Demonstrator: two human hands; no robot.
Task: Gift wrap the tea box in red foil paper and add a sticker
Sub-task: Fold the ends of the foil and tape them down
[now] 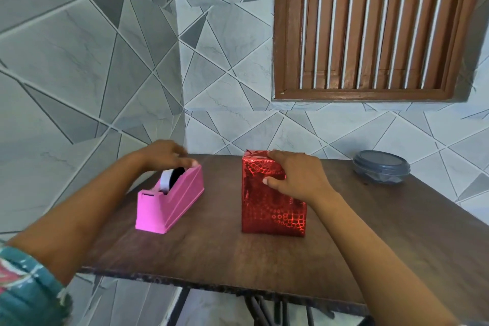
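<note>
The tea box (pixel 270 206), wrapped in shiny red foil paper, stands upright in the middle of the wooden table (pixel 211 251). My right hand (pixel 296 174) grips its top, thumb on the front face and fingers over the far upper edge. A pink tape dispenser (pixel 169 201) with a white tape roll sits to the left of the box. My left hand (pixel 164 153) rests on the dispenser's far end, fingers lying over its top by the roll. No sticker is visible.
A round grey lidded container (pixel 381 166) sits at the table's far right corner. Tiled walls stand close behind and to the left. A brown barred window (pixel 370 26) is above the table. The table's front edge runs just below my forearms.
</note>
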